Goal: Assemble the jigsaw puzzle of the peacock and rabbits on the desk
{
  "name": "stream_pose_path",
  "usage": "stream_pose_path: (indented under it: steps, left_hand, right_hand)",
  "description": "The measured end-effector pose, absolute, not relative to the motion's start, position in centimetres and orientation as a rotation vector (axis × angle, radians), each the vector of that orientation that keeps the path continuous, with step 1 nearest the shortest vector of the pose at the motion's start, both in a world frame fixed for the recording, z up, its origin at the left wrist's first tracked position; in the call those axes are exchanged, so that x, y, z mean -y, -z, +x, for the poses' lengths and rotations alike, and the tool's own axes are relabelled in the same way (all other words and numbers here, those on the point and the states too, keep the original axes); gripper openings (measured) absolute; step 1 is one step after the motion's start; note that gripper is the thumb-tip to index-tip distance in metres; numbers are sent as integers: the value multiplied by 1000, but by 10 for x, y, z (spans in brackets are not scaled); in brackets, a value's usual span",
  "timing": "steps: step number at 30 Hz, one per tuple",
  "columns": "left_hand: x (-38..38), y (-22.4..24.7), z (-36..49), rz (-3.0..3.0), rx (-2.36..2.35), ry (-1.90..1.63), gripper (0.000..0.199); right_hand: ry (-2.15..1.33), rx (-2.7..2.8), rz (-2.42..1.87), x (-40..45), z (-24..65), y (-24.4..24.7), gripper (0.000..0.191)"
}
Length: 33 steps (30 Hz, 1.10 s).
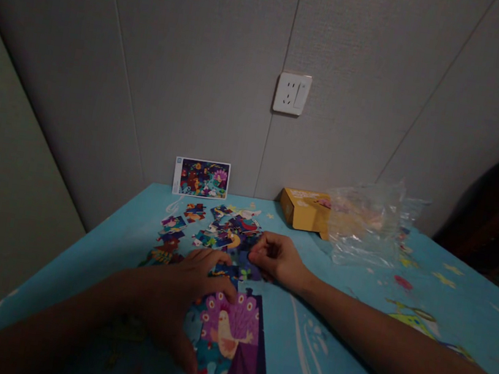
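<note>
A joined patch of jigsaw puzzle with a pink peacock lies on the table in front of me. My left hand rests over its left side, thumb and fingers spread apart. Just beyond, my right hand is closed in a pinch at the edge of a dark blue puzzle piece; the fingers partly cover it. Loose and overlapping puzzle pieces lie in a heap beyond both hands. Smaller groups of pieces sit left of the heap, some partly hidden by my left hand.
A picture card leans against the wall at the back of the blue patterned tablecloth. At the back right stand a yellow box and a crumpled clear plastic bag. A socket is on the wall.
</note>
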State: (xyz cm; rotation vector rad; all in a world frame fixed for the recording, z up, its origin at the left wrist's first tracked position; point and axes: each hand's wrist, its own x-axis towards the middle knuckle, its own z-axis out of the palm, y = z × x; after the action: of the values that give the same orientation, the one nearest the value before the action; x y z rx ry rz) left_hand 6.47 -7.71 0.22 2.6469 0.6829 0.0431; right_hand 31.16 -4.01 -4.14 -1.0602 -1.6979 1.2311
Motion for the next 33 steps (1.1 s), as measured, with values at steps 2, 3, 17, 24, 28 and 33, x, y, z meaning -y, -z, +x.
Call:
stream_pose_path:
  steps: [2,3,17,24,28,33]
  left_hand:
    - [75,0,64,2650,-676,-57,92]
    - [73,1,64,2650,-670,-65,92]
    - [66,5,63,2689,-674,-107,77]
    - [65,9,62,2716,-642,-194,76]
    - [64,10,62,2725,-638,-178,75]
    - [65,9,62,2709,-676,-129,72]
  right_hand:
    - [-1260,1816,-1002,43,311,38,37]
    - [-1240,1870,-975,44,312,37,34]
    - [-681,2404,-877,37,326,35,16]
    - [-493,2465,-812,36,327,36,21]
    - [-485,2473,-767,36,325,36,20]
    - [-462,2484,-746,34,324,38,20]
